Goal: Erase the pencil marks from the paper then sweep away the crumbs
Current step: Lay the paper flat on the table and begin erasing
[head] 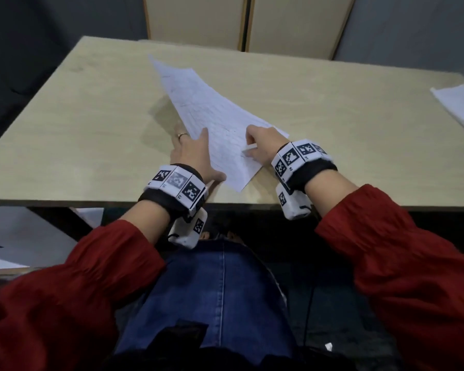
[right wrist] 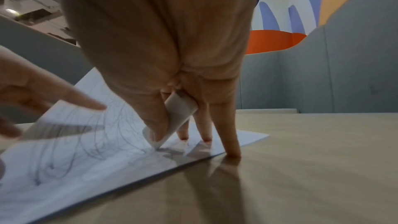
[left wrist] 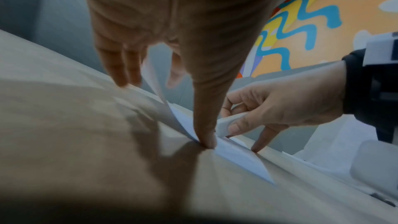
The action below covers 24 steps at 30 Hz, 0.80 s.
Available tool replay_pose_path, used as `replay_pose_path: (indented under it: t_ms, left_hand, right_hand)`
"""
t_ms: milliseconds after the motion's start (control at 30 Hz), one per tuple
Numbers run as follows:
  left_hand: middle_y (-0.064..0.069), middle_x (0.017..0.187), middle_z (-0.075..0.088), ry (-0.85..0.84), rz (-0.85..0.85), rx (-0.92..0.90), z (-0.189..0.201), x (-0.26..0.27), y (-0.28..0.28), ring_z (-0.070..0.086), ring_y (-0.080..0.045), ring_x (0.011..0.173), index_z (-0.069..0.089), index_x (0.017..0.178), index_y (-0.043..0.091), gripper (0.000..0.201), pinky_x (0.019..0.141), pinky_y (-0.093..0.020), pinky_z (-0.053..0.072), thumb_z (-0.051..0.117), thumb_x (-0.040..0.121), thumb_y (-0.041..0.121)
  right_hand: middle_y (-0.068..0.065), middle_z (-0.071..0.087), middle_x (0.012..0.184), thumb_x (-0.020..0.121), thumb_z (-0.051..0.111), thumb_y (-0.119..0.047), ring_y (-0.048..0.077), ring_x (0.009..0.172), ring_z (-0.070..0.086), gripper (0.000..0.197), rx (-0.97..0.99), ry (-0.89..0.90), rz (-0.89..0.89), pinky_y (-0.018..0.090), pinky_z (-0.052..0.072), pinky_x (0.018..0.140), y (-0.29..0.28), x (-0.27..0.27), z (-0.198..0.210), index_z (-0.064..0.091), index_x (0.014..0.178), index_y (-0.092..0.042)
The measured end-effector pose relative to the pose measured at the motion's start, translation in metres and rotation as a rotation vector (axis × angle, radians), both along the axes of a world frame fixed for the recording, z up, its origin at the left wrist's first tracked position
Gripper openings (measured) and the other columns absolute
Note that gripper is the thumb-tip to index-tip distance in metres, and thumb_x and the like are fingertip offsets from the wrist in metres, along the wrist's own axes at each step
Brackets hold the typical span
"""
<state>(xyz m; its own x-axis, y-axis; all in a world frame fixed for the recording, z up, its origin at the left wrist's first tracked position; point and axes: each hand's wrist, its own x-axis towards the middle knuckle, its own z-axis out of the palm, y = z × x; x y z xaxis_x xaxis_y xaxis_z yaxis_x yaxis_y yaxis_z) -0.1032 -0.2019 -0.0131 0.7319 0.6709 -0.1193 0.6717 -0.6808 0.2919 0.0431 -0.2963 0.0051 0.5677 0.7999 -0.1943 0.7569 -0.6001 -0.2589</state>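
My right hand [head: 263,145] pinches the white eraser [right wrist: 172,122], its tip on the pencil marks [right wrist: 90,142]. My left hand [head: 196,156], fingers straight and spread, presses the paper [head: 212,116] onto the table [head: 91,116].

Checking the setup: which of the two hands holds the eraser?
The right hand pinches the eraser against the paper; the left hand presses flat, holding nothing.

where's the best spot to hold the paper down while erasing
Press flat on the paper at its near left edge, coming from the left as the left hand does. The eraser in the right hand works the near right corner.
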Motion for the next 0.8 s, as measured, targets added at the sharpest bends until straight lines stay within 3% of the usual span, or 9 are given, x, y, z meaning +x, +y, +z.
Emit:
replay_pose_path:
  t_ms: [67, 100, 200, 300, 467, 600, 733, 800]
  left_hand:
    - [-0.024, 0.155, -0.026, 0.086, -0.007, 0.131, -0.002, -0.004, 0.002, -0.018, -0.039, 0.145, 0.007, 0.155, 0.022, 0.116, 0.113, -0.057, 0.016, 0.074, 0.068, 0.062]
    - [-0.018, 0.153, -0.034, 0.133, -0.042, 0.170, -0.003, -0.005, 0.005, -0.024, -0.036, 0.144, 0.006, 0.155, 0.023, 0.112, 0.113, -0.061, 0.010, 0.067, 0.073, 0.066]
    - [-0.014, 0.160, -0.020, 0.216, -0.163, 0.061, -0.009, -0.005, 0.009, -0.014, -0.031, 0.148, 0.014, 0.155, 0.023, 0.088, 0.117, -0.058, 0.010, 0.050, 0.087, 0.065]
    - [-0.015, 0.162, -0.005, 0.203, -0.183, -0.052, -0.017, -0.004, 0.007, -0.001, -0.031, 0.150, 0.010, 0.155, 0.018, 0.089, 0.119, -0.050, 0.014, 0.043, 0.089, 0.068]
    - [-0.016, 0.161, -0.008, 0.213, -0.179, -0.062, -0.016, 0.001, 0.000, -0.005, -0.037, 0.148, 0.007, 0.156, 0.026, 0.093, 0.118, -0.051, 0.010, 0.042, 0.084, 0.075]
    - [-0.013, 0.161, -0.012, 0.253, -0.157, -0.084, -0.016, 0.008, -0.005, -0.010, -0.041, 0.147, 0.002, 0.155, 0.032, 0.093, 0.116, -0.056, 0.004, 0.042, 0.083, 0.076]
    - [-0.011, 0.162, -0.013, 0.291, -0.136, -0.109, -0.008, 0.013, -0.005, -0.010, -0.040, 0.147, 0.002, 0.155, 0.033, 0.102, 0.116, -0.060, 0.007, 0.047, 0.077, 0.080]
    - [-0.010, 0.161, -0.015, 0.310, -0.127, -0.120, -0.006, 0.016, -0.004, -0.012, -0.040, 0.147, 0.001, 0.155, 0.033, 0.104, 0.115, -0.062, 0.005, 0.049, 0.076, 0.081]
  right_hand:
    - [0.007, 0.053, 0.095, 0.092, 0.057, -0.018, 0.023, 0.082, 0.046, 0.015, 0.024, 0.003, 0.004, 0.029, 0.033, 0.066, 0.005, -0.007, 0.000, 0.042, 0.093, -0.015]
    - [0.007, 0.053, 0.094, 0.093, 0.057, -0.019, 0.024, 0.082, 0.047, 0.016, 0.035, 0.002, 0.006, 0.030, 0.034, 0.066, 0.006, -0.011, 0.001, 0.042, 0.093, -0.015]
    - [0.006, 0.054, 0.094, 0.093, 0.060, -0.025, 0.024, 0.082, 0.050, 0.017, 0.073, 0.026, 0.010, 0.031, 0.039, 0.067, 0.011, -0.021, 0.007, 0.047, 0.096, -0.014]
    - [0.006, 0.060, 0.100, 0.090, 0.063, -0.024, 0.023, 0.086, 0.055, 0.015, -0.018, 0.066, 0.049, 0.031, 0.044, 0.070, 0.012, -0.033, 0.011, 0.054, 0.099, -0.015]
    - [0.007, 0.059, 0.101, 0.087, 0.065, -0.020, 0.022, 0.087, 0.054, 0.021, -0.114, 0.042, 0.080, 0.028, 0.040, 0.067, 0.012, -0.039, 0.011, 0.063, 0.106, -0.012]
    - [0.009, 0.067, 0.095, 0.082, 0.065, -0.018, 0.022, 0.081, 0.059, 0.020, -0.125, 0.044, 0.088, 0.027, 0.045, 0.060, 0.013, -0.042, 0.010, 0.069, 0.099, -0.008]
    - [0.007, 0.071, 0.095, 0.079, 0.064, -0.019, 0.025, 0.088, 0.065, 0.019, -0.123, -0.005, 0.096, 0.033, 0.054, 0.073, 0.015, -0.039, 0.013, 0.073, 0.095, -0.014]
    - [0.005, 0.070, 0.090, 0.079, 0.062, -0.019, 0.023, 0.083, 0.064, 0.013, -0.112, -0.023, 0.083, 0.028, 0.050, 0.064, 0.016, -0.038, 0.014, 0.073, 0.088, -0.018]
